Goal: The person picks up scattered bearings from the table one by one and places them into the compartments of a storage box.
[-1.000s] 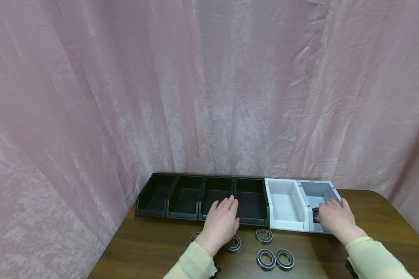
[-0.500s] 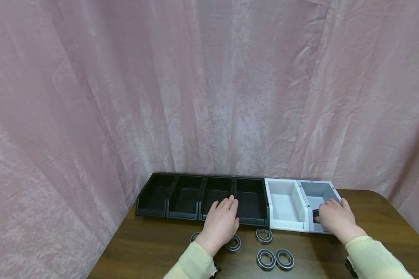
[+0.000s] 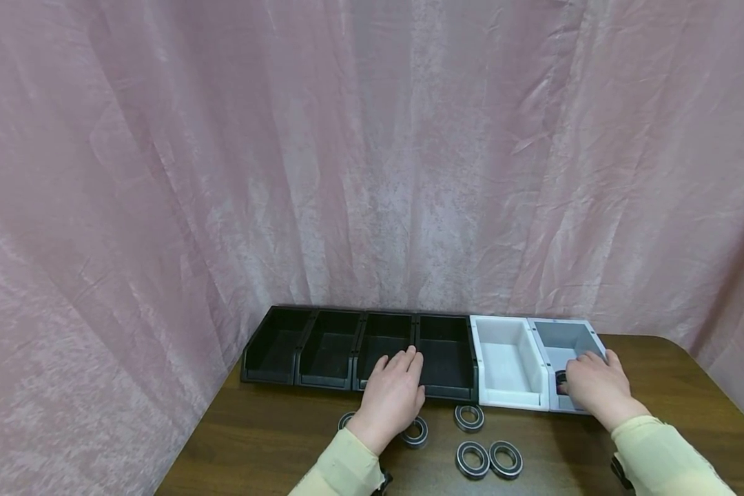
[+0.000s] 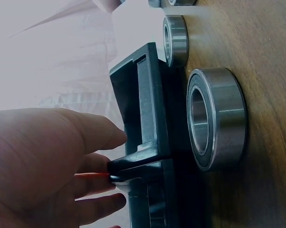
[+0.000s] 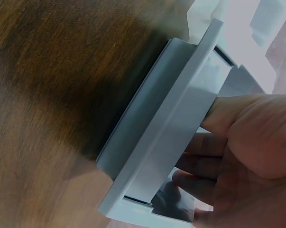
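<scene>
Left hand (image 3: 390, 396), six o'clock, lies loosely stretched, empty; right hand (image 3: 597, 387), four o'clock, meets a ring (image 3: 560, 377), grip unclear!

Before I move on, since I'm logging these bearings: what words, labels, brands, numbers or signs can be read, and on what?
None can be read.
Bearings: any marking is too small or blurred to tell.
Black bins, white bin, grey bin: no legible text shows.

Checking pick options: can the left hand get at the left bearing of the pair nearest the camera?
Likely yes. The left hand looks empty, fingers at the black bins, and the left bearing lies uncovered on the table. Another bearing sits partly between, but seems low enough to pass over.
</scene>
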A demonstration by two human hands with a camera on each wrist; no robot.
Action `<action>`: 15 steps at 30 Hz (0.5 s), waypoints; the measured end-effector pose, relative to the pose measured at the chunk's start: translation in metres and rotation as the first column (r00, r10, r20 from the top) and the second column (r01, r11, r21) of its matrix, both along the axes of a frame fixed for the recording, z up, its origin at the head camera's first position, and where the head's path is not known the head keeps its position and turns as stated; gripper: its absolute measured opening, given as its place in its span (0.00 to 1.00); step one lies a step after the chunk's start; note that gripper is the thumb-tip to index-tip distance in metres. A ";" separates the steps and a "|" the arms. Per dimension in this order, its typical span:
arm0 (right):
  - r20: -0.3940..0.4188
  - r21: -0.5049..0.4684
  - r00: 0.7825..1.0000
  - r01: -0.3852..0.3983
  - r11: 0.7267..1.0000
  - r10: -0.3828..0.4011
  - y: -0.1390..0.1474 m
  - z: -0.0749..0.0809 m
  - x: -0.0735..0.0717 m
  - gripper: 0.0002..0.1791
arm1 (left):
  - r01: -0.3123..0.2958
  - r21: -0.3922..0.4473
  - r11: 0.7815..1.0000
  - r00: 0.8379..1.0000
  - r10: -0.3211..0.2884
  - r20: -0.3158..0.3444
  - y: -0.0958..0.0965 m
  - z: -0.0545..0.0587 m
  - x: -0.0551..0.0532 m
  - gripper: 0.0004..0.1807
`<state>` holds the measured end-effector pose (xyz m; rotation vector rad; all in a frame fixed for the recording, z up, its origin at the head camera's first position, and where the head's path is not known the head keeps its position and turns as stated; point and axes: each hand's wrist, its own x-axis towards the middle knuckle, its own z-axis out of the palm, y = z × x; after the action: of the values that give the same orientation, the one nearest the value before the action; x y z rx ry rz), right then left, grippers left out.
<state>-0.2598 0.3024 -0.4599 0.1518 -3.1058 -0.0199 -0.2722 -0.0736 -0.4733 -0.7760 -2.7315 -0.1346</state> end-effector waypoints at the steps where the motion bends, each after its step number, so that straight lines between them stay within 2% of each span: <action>1: 0.002 0.000 1.000 0.000 1.000 0.000 0.000 0.000 0.000 0.11 | 0.000 0.001 1.000 1.000 0.000 0.000 0.000 0.000 0.000 0.32; 15: 0.013 0.006 1.000 -0.002 1.000 0.002 0.000 0.002 -0.003 0.08 | 0.008 0.004 1.000 1.000 -0.008 -0.017 0.000 0.002 0.000 0.32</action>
<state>-0.2627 0.3025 -0.4580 0.1553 -3.1194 -0.0284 -0.2720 -0.0738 -0.4717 -0.7837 -2.7116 -0.1346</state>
